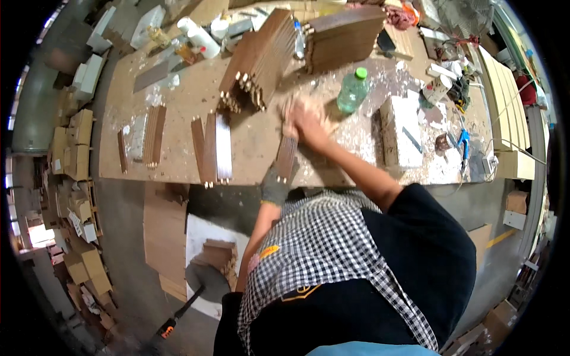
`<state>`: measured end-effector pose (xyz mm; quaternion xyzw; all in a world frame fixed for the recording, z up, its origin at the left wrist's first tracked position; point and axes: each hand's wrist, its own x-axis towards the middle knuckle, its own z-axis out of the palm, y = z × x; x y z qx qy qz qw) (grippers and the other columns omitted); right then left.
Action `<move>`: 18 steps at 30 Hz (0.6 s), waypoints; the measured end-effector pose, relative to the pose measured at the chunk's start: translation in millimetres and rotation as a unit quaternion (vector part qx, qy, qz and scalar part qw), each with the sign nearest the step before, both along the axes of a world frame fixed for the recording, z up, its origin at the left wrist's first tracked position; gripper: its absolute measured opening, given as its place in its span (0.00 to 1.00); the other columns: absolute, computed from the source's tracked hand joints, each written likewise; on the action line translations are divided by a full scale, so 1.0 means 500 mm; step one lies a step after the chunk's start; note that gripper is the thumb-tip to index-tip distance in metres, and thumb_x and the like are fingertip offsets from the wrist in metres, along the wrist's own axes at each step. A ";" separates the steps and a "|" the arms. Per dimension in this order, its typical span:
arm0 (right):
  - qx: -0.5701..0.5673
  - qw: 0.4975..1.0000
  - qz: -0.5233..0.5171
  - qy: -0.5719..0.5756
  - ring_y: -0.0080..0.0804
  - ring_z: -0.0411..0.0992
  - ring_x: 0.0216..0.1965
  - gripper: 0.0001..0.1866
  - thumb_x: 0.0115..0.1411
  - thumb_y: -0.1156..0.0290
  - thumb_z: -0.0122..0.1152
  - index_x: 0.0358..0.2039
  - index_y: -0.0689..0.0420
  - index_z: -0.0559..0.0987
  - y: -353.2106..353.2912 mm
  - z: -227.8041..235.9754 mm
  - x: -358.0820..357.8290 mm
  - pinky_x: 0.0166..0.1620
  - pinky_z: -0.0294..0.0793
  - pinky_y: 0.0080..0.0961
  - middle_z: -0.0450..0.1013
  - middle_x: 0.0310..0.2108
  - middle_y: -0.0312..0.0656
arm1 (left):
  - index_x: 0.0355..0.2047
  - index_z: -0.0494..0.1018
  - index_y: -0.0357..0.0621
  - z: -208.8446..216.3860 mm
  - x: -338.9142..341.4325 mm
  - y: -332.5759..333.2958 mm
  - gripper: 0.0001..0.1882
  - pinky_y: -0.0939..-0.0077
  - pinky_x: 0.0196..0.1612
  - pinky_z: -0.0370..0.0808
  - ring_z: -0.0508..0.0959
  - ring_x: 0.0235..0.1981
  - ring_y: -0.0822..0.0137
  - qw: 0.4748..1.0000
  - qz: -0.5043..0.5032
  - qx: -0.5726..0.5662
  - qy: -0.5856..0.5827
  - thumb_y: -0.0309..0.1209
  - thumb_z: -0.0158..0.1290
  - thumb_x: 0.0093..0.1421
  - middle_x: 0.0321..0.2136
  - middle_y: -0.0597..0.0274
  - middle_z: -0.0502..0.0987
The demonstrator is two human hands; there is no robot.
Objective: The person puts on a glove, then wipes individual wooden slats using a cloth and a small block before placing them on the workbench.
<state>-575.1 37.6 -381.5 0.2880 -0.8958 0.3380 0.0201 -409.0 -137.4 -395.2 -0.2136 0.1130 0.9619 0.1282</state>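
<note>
My left hand (275, 186), in a dark grey glove, is closed around the near end of a brown wooden slat (287, 155) at the table's front edge. Small pale dowel pegs stick out of that end. At the slat's far end is my bare right hand (309, 127), its fingers smeared by motion. A beige, cloth-like patch shows blurred around them; whether the hand grips it I cannot tell. To the left lie several similar slats (209, 148), one shining white with glare. Beyond my hands stands a tall stack of brown slats (259, 53) with pegged ends.
A second brown stack (345, 38) stands at the back. Right of my hands are a green-capped bottle (352, 92), a paint-stained white block (401, 132), a white cup (437, 89) and a blue-handled tool (464, 145). More slats (154, 136) lie at the left on the table (249, 160).
</note>
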 end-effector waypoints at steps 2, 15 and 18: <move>-0.089 0.993 0.032 0.064 0.50 0.71 0.51 0.15 0.60 0.75 0.56 0.48 0.60 0.76 0.030 0.017 0.090 0.54 0.68 0.43 0.73 0.48 0.54 | 0.56 0.68 0.36 0.067 -0.030 0.046 0.22 0.55 0.61 0.73 0.74 0.54 0.51 0.991 0.004 -0.096 -0.094 0.40 0.49 0.69 0.53 0.44 0.73; -0.111 0.988 0.103 0.035 0.46 0.67 0.51 0.16 0.71 0.61 0.42 0.40 0.57 0.76 -0.007 0.057 0.018 0.62 0.55 0.45 0.71 0.41 0.48 | 0.55 0.70 0.41 0.004 0.015 0.048 0.20 0.70 0.29 0.76 0.75 0.24 0.67 0.977 -0.205 0.066 0.000 0.40 0.44 0.70 0.24 0.60 0.74; -0.108 0.994 0.023 0.010 0.50 0.67 0.51 0.21 0.72 0.56 0.40 0.42 0.58 0.77 0.030 -0.021 -0.127 0.59 0.60 0.44 0.72 0.43 0.51 | 0.49 0.73 0.42 0.073 -0.018 0.052 0.19 0.75 0.14 0.62 0.61 0.09 0.73 0.962 -0.183 -0.008 -0.202 0.43 0.43 0.70 0.11 0.71 0.61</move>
